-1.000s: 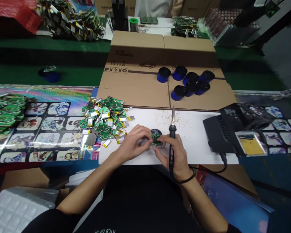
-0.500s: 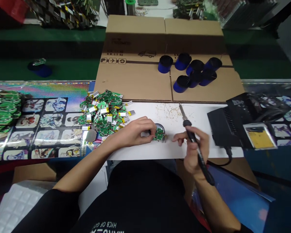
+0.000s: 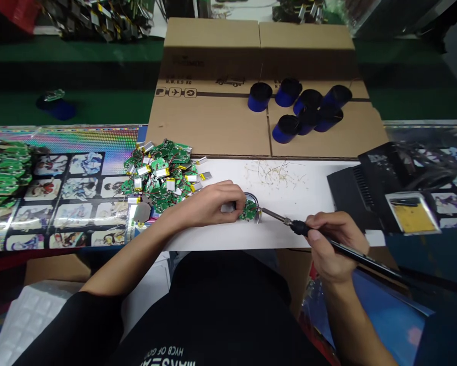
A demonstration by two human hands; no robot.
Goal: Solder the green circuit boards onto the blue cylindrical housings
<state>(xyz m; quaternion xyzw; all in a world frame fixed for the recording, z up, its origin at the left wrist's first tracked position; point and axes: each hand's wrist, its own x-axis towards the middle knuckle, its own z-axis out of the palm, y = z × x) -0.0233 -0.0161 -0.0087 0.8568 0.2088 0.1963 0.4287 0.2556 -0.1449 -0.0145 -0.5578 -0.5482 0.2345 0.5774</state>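
Observation:
My left hand (image 3: 226, 203) is closed in a pinch at the left edge of a small green circuit board (image 3: 248, 209) on the white work surface. A dark ring (image 3: 253, 198) shows behind the board; the fingertips partly hide what they grip. My right hand (image 3: 337, 246) is wrapped round the dark handle of a soldering iron (image 3: 277, 216). Its metal tip points left and reaches the right edge of the board, by a small silvery part; contact is too small to make out. Left of my left hand lies a heap of green boards with silver battery cells (image 3: 163, 175).
Several blue-and-black cylinders (image 3: 260, 97) stand on a flattened cardboard box (image 3: 209, 127). Wire scraps (image 3: 274, 174) litter the white surface (image 3: 216, 239). At right sit a black box-shaped unit (image 3: 350, 195) and a yellow sponge tray (image 3: 413, 213). More boards (image 3: 7, 170) lie far left.
My right hand has moved right and swung the soldering iron from pointing up and away to pointing left, its tip now at the board. My left hand stays at the board.

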